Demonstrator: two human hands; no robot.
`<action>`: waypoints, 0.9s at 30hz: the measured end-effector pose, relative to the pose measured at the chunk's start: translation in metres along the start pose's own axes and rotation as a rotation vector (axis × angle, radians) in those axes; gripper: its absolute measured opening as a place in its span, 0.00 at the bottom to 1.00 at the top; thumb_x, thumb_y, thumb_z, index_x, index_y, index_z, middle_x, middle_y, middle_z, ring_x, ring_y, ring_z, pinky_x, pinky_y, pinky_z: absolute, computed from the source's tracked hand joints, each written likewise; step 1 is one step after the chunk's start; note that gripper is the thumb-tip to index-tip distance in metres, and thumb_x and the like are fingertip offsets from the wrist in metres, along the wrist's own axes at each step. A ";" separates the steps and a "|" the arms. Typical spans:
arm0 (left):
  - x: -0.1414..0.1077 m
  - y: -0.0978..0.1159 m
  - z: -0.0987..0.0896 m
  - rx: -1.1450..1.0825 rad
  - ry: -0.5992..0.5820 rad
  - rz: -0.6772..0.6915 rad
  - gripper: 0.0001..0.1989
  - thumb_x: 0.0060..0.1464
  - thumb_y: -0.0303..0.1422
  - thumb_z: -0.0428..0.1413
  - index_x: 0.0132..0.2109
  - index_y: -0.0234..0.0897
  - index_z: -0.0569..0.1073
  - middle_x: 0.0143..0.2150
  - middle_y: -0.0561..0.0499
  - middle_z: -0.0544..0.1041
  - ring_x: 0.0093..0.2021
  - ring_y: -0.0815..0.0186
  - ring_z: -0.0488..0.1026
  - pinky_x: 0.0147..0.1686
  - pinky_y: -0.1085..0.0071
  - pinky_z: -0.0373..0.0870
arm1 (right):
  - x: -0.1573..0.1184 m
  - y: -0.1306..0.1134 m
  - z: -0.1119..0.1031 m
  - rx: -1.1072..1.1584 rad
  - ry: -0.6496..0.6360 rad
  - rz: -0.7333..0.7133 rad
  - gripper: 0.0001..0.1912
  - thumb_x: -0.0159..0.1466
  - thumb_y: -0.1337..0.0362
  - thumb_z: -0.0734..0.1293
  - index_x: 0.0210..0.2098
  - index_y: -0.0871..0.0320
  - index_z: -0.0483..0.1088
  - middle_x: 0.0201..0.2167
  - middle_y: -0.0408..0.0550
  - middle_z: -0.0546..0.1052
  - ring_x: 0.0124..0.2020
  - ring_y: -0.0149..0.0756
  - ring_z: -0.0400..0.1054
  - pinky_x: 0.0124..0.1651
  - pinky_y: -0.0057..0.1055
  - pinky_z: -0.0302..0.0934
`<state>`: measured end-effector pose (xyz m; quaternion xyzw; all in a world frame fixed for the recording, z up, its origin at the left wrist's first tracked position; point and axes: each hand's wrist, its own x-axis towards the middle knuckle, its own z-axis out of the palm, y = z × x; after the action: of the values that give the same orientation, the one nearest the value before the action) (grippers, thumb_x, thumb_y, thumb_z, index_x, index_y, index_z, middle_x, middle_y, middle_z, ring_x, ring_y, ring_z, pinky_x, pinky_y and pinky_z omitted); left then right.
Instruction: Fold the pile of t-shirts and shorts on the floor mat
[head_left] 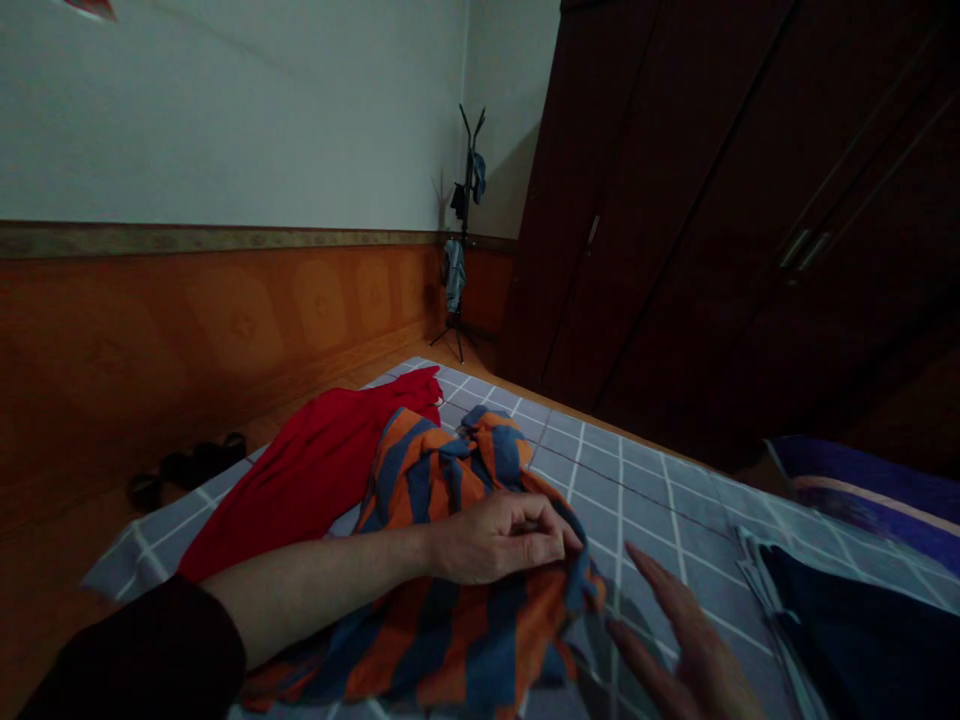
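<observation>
An orange and blue striped garment (pixel 450 640) lies crumpled on the grey checked bed cover (pixel 622 480); its exact kind is unclear. My left hand (pixel 502 540) reaches across it, fingers curled and pinching the fabric near its right edge. Just right of that edge is my right hand (pixel 686 640), its thumb and fingers apart with nothing between them, slightly blurred. A red garment (pixel 307 470) is spread beside the striped one on the left, partly hidden behind my left forearm.
Folded dark blue clothing (pixel 847 620) lies at the right, near a purple fabric item (pixel 870 495). Beyond the bed are a dark wardrobe (pixel 660 220) and a coat stand (pixel 466 210). Dark objects (pixel 187 468) sit on the floor at left.
</observation>
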<state>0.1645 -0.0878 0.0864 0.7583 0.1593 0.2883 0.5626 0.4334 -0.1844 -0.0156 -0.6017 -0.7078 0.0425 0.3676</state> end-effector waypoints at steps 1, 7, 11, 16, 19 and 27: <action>0.002 -0.001 0.003 0.018 -0.040 -0.006 0.09 0.57 0.37 0.52 0.35 0.35 0.69 0.41 0.46 0.76 0.43 0.63 0.73 0.45 0.68 0.67 | 0.005 -0.008 0.013 0.041 -0.050 0.011 0.31 0.59 0.54 0.66 0.60 0.55 0.61 0.56 0.55 0.69 0.54 0.48 0.65 0.53 0.45 0.64; -0.005 -0.043 -0.067 0.624 0.274 -0.067 0.09 0.51 0.34 0.56 0.41 0.38 0.72 0.49 0.46 0.74 0.52 0.58 0.68 0.54 0.63 0.60 | 0.016 -0.040 0.043 0.356 -0.133 0.144 0.16 0.55 0.57 0.66 0.42 0.53 0.77 0.50 0.55 0.74 0.51 0.50 0.68 0.52 0.46 0.63; -0.016 -0.088 -0.114 0.650 0.549 -0.204 0.13 0.37 0.36 0.64 0.32 0.39 0.73 0.41 0.48 0.76 0.48 0.55 0.69 0.54 0.61 0.61 | 0.013 -0.052 0.031 0.698 0.051 0.437 0.15 0.55 0.53 0.68 0.37 0.55 0.77 0.41 0.53 0.78 0.41 0.46 0.72 0.43 0.40 0.68; -0.016 -0.109 -0.131 0.450 0.831 -0.273 0.14 0.51 0.45 0.50 0.33 0.38 0.68 0.29 0.51 0.73 0.33 0.61 0.72 0.36 0.67 0.68 | 0.010 -0.044 0.025 0.786 0.461 0.792 0.15 0.51 0.52 0.72 0.32 0.56 0.73 0.25 0.43 0.76 0.24 0.35 0.70 0.24 0.26 0.65; -0.016 -0.105 -0.136 0.310 0.903 -0.287 0.19 0.51 0.49 0.48 0.36 0.37 0.67 0.31 0.51 0.75 0.31 0.63 0.73 0.32 0.70 0.69 | 0.006 -0.034 0.030 0.863 0.471 0.810 0.15 0.53 0.53 0.71 0.37 0.53 0.72 0.26 0.40 0.76 0.25 0.34 0.70 0.25 0.26 0.65; -0.016 -0.089 -0.132 0.213 0.897 -0.247 0.16 0.40 0.44 0.63 0.31 0.37 0.72 0.27 0.54 0.75 0.27 0.66 0.71 0.26 0.75 0.67 | 0.016 -0.030 0.025 1.018 0.654 0.894 0.14 0.51 0.60 0.72 0.37 0.52 0.70 0.23 0.35 0.74 0.22 0.27 0.67 0.23 0.21 0.63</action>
<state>0.0782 0.0314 0.0245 0.5878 0.5041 0.5002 0.3876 0.3945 -0.1690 -0.0112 -0.5694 -0.1435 0.3288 0.7396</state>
